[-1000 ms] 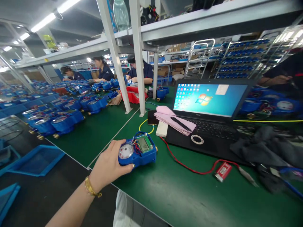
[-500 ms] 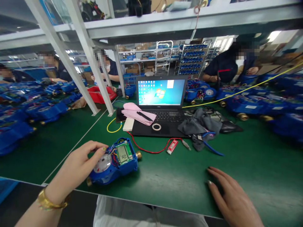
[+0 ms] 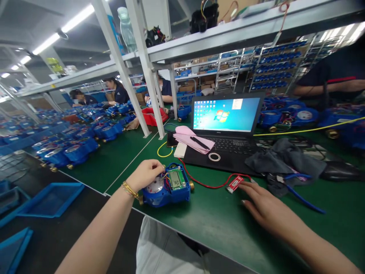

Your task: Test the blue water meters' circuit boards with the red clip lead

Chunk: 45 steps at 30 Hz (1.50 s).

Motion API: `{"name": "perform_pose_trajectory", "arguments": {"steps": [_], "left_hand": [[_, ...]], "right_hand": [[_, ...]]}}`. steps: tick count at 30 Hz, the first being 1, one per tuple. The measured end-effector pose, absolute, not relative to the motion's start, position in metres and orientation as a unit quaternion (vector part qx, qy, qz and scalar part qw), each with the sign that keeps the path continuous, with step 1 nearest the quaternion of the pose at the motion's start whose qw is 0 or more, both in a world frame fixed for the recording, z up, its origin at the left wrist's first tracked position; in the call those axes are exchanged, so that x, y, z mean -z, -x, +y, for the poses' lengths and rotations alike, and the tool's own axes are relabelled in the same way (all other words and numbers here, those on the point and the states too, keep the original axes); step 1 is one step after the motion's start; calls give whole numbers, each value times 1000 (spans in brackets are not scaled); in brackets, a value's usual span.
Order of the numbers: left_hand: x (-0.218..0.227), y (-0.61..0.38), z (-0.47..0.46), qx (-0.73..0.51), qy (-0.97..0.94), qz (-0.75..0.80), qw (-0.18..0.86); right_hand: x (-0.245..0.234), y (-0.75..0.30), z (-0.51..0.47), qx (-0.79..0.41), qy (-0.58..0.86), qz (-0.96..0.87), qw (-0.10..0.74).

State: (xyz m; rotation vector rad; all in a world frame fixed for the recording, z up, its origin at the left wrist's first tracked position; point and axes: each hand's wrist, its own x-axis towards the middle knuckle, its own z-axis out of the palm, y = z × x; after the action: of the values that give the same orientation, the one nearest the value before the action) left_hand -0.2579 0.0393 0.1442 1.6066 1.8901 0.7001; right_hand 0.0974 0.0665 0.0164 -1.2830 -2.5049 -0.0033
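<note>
A blue water meter (image 3: pixel 168 196) lies on the green bench, its lid open. Its round dial, coloured wires and a green circuit board with a small display (image 3: pixel 176 179) show. My left hand (image 3: pixel 148 174) is curled over the meter's dial end, thumb and forefinger close to the wires; its other fingertips are hidden. My right hand (image 3: pixel 264 201) is open, palm down over the bench, fingers stretched forward. Its fingertips are at the edge of a small red module (image 3: pixel 235 184) on a red cable (image 3: pixel 212 187); I cannot tell whether they touch it.
Behind stands a laptop (image 3: pixel 225 116) with pink cloth (image 3: pixel 194 139) and a black pen on it. Grey cloth (image 3: pixel 285 161) and a blue cable (image 3: pixel 303 198) lie right. Several blue meters (image 3: pixel 74 146) sit left, past a shelf post (image 3: pixel 154 95). People work across the bench.
The view has turned left. My right hand has moved forward and left, up to the red module. My left hand stays on the water meter, its fingers more curled near the wires.
</note>
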Motion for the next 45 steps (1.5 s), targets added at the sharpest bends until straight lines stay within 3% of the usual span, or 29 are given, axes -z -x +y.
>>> {"name": "perform_pose_trajectory", "arguments": {"steps": [12, 24, 32, 36, 45], "left_hand": [[-130, 258, 26, -413, -525, 665, 333], [-126, 258, 20, -395, -534, 718, 209], [-138, 259, 20, -351, -568, 740, 76], [-136, 261, 27, -289, -624, 720, 97], [-124, 258, 22, -283, -627, 722, 81]], "right_hand": [[-13, -76, 84, 3, 410, -903, 129], [-14, -75, 78, -48, 443, -876, 184], [-34, -99, 90, 7, 606, -781, 148], [-39, -133, 92, 27, 720, -682, 123], [-15, -197, 120, -105, 804, -585, 41]]}}
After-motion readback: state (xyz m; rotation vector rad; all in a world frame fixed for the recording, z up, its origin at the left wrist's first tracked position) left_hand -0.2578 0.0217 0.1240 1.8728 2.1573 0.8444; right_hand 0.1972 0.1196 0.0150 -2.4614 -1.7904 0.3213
